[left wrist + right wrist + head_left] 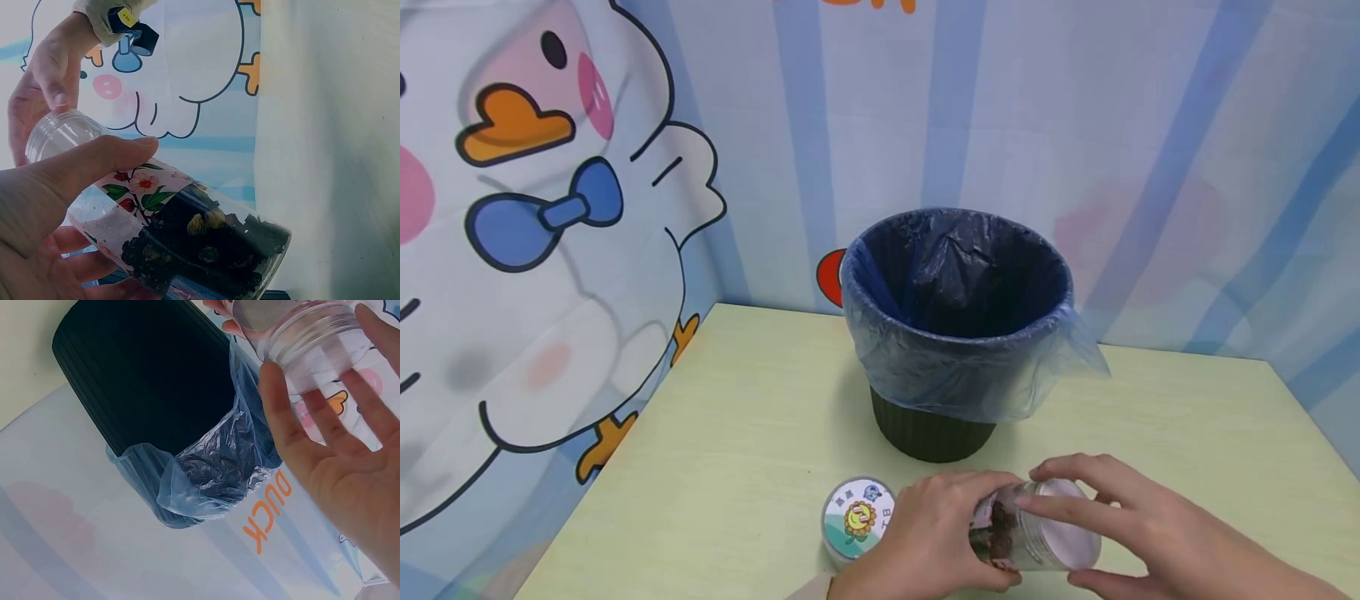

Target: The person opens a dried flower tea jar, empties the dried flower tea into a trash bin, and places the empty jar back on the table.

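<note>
Pale table [715,433] | lined bin [955,333] | both hands grip jar [1037,533] of dried flowers | lid [857,518] off

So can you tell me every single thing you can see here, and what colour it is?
bin: one, dark green, standing at the middle of the table.
bin bag: one, see-through blue, lining the bin and folded over its rim.
jar: one, clear plastic with a flower label and dark dried bits inside, lid off, held tilted over the near edge of the table.
lid: one, white with a sunflower picture, lying flat on the table left of the jar.
table: one, pale yellow-green.
backdrop: one, blue and white stripes with a cartoon duck.
left hand: one, grips the jar's body.
right hand: one, fingers round the jar's open end.
</note>
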`<action>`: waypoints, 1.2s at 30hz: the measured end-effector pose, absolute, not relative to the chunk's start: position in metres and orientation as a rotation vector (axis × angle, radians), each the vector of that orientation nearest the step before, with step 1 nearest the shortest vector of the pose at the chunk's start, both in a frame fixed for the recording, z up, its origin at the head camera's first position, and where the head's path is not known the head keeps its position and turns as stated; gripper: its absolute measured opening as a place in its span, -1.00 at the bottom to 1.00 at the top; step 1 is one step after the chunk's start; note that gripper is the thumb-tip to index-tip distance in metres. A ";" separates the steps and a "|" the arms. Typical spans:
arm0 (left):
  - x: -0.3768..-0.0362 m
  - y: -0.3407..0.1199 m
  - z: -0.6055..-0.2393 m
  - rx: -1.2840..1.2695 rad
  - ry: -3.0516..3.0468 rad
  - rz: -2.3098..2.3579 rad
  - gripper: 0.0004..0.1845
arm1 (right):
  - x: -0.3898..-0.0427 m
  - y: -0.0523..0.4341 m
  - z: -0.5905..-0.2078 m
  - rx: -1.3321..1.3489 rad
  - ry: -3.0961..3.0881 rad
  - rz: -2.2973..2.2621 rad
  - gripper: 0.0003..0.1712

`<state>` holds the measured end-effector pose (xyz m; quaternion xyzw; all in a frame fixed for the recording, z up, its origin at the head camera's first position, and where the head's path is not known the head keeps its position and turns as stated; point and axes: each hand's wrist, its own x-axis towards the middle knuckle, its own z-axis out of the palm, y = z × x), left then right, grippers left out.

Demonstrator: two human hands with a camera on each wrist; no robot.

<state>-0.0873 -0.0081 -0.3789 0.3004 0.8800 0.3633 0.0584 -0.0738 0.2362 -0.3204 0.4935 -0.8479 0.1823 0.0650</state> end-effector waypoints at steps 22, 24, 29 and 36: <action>-0.085 -0.008 -0.378 0.956 2.693 1.094 -0.24 | -0.068 0.231 -0.320 1.339 -2.541 0.585 -0.24; -0.084 -0.008 -0.378 0.957 2.695 1.089 -0.24 | -0.069 0.231 -0.321 1.380 -2.492 0.609 -0.26; -0.084 -0.008 -0.378 0.939 2.695 1.082 -0.24 | -0.070 0.231 -0.320 1.479 -2.436 0.627 -0.33; -0.085 -0.009 -0.378 0.947 2.710 1.084 -0.24 | -0.067 0.233 -0.318 1.522 -2.501 0.622 -0.32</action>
